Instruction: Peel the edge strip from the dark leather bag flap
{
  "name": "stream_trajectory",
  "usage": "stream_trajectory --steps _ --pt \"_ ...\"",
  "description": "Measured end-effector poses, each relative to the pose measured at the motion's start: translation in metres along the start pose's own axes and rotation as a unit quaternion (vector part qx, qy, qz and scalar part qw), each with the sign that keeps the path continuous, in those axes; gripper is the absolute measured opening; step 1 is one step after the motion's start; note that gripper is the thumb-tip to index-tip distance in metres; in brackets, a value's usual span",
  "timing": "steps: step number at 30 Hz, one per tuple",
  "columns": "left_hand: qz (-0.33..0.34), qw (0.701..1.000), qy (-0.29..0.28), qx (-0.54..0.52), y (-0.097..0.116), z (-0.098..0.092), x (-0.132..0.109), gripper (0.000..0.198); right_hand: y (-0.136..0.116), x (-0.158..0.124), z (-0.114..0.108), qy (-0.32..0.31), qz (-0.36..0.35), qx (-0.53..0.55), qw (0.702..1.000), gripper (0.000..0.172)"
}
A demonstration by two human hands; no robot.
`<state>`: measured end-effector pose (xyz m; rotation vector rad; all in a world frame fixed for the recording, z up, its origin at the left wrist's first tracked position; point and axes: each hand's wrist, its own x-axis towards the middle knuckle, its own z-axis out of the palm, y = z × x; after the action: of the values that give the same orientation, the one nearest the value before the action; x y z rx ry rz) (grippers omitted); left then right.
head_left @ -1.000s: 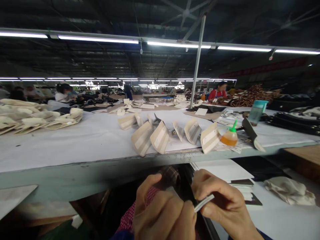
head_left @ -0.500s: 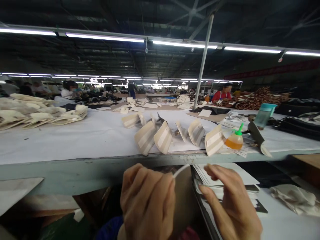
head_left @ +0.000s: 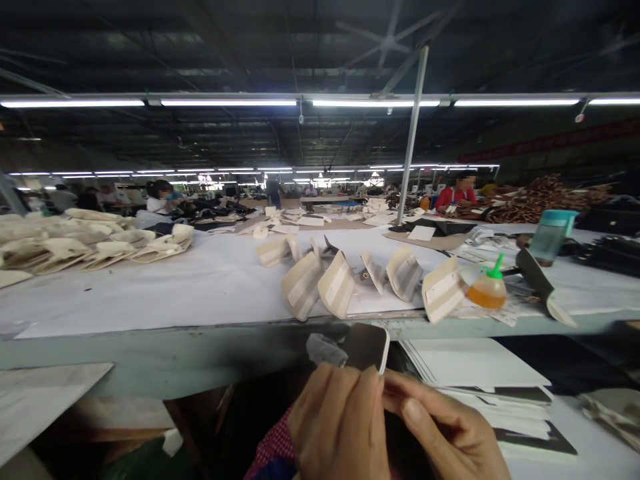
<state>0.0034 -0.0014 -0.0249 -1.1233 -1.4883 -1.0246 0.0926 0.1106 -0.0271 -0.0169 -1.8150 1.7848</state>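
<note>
Left hand: the left hand (head_left: 340,423) is low in the middle of the view. Its fingers are curled tight around the bottom of a dark flat piece (head_left: 367,347).
Right hand: the right hand (head_left: 443,430) is just beside the left one. Its fingers are close together and reach over to the white edge of the piece. It is hard to tell if they pinch it or only touch it.
Dark flat piece: it stands up out of the left hand, just under the front edge of the long shelf (head_left: 200,357). It is dark on its face, with a thin white rim down its right side.
Grey scrap: a small grey scrap (head_left: 325,348) sticks up just left of the piece.
On the shelf: folded cream pieces (head_left: 340,290) stand in a row right above the hands. Near them, to the right, is a small glue bottle (head_left: 487,290) with a green tip. Further right is a teal cup (head_left: 550,233).
Far left: a pile of cream pieces (head_left: 90,243) lies on the shelf.
Under the shelf: a stack of white and dark sheets (head_left: 470,373) lies to the right of the hands.
Far back: a person in a red shirt (head_left: 455,195) sits at another table.
</note>
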Motion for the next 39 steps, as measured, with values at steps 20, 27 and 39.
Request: stream_trajectory --steps 20,27,39 --pt "-0.185 0.961 -0.044 -0.203 0.026 0.021 -0.025 0.039 -0.013 0.010 -0.035 0.004 -0.067 -0.216 0.974 0.013" --pt "-0.167 0.944 -0.114 -0.262 -0.004 -0.001 0.013 0.047 -0.025 -0.004 -0.042 0.005 -0.186 -0.310 0.932 0.009" --pt "-0.378 0.768 -0.184 -0.483 0.004 0.001 0.014 0.023 -0.027 -0.010 -0.039 -0.030 -0.122 -0.325 0.937 0.015"
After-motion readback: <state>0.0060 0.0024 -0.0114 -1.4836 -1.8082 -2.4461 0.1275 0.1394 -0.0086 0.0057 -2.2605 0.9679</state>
